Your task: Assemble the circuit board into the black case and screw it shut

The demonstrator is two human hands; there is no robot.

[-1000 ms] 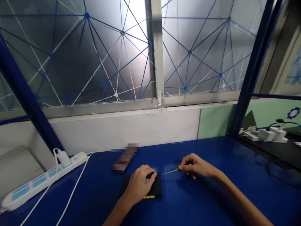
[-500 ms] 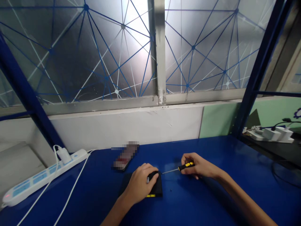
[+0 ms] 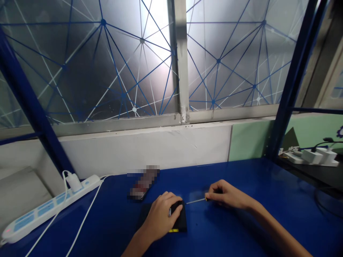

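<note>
Nearest, the L hand (image 3: 160, 217) lay palm-down on a flat black slab (image 3: 182, 220) near the front of the blue bench (image 3: 230, 237), fingers curled over its far edge and holding it down; a yellow tag (image 3: 173, 230) showed at its near edge. The slab looked rigid, thin and prob. light w/ a smooth top, so it would likely slide unless pinned; the edges or corners seem the best hold, not the face. Just beyond and to the right, the R hand (image 3: 227, 195) was closed round the handle of a screwdriver (image 3: 196, 201), its thin shaft pointing left w/ the tip close to the slab's far right corner; contact couldn't be told. The shaft looked stiff but slim, the handle being the only sound grip. Further back lay a blurred-out object (image 3: 143, 182), a power strip (image 3: 45, 207) w/ charger (image 3: 74, 182) at left, adapters (image 3: 317, 156) at right, then the patterned window (image 3: 120, 64).
</note>
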